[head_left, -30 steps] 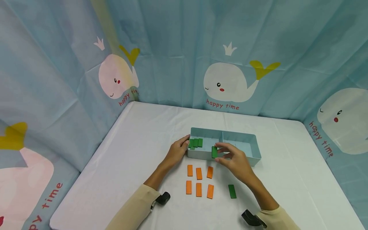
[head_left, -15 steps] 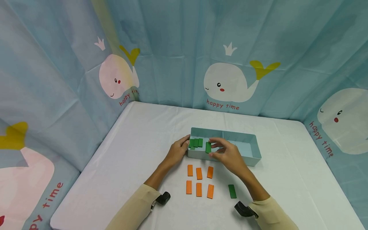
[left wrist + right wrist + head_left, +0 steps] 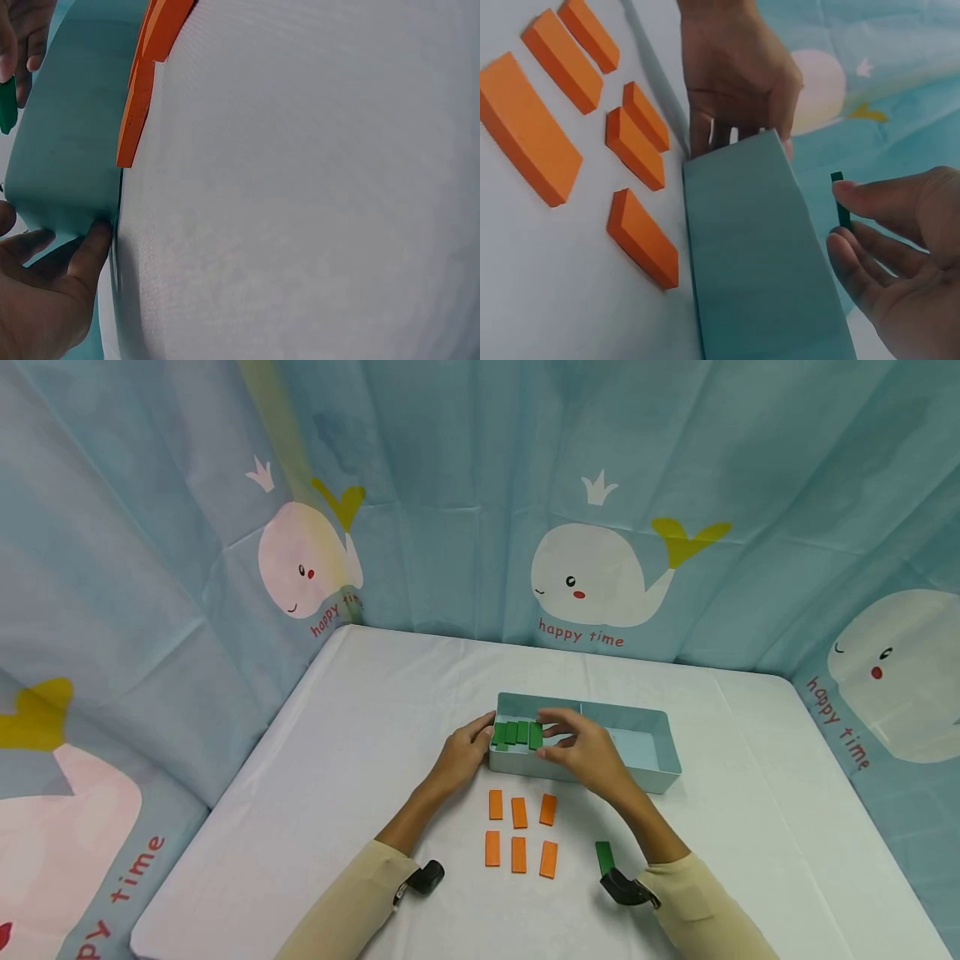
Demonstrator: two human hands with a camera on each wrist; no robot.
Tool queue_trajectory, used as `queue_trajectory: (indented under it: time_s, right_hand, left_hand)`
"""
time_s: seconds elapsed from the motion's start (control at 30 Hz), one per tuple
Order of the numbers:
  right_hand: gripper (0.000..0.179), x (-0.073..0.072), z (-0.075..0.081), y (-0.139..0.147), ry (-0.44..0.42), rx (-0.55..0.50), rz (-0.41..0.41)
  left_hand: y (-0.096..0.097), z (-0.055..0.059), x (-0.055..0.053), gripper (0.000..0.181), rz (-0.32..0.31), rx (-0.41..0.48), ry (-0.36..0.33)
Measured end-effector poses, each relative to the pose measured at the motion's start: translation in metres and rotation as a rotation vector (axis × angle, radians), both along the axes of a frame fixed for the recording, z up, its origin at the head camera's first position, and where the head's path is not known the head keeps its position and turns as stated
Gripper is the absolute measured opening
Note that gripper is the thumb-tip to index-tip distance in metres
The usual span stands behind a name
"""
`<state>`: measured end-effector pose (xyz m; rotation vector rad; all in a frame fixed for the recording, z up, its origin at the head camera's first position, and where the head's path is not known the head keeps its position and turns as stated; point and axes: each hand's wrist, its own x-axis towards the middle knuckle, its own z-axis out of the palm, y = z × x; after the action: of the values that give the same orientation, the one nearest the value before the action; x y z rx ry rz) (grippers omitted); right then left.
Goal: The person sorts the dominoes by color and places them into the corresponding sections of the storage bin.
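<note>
My right hand (image 3: 588, 756) pinches a green domino-like block (image 3: 536, 736) upright between thumb and fingers, above the left compartment of the pale blue-green box (image 3: 558, 766). Beside it, several green blocks (image 3: 512, 732) stand in a row at that compartment's left end. In the right wrist view the pinched block (image 3: 841, 200) shows edge-on, higher than the box rim. My left hand (image 3: 459, 758) holds the box's left end; in the left wrist view its fingers (image 3: 91, 251) lie against the end wall, with the thumb at the rim.
Several orange blocks (image 3: 519, 854) lie in two rows on the white table (image 3: 300, 827), in front of the box. Another green block (image 3: 604, 857) lies to their right, partly behind the right wrist's camera (image 3: 625, 888). A divider (image 3: 581, 714) splits the box; curtains (image 3: 450, 527) surround the table.
My right hand has carried the green block leftward, from the box's front wall to beside the row of green blocks. The left hand and the box have stayed in place.
</note>
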<state>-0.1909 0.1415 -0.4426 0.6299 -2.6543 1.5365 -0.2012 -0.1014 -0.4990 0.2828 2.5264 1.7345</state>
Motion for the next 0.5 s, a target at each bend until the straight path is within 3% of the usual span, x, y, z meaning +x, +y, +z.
queue_trajectory:
  time_s: [0.5]
  right_hand:
    - [0.061, -0.019, -0.005, -0.011, -0.085, 0.015, 0.023]
  left_hand:
    - [0.0, 0.001, 0.001, 0.053, 0.004, -0.005, -0.016]
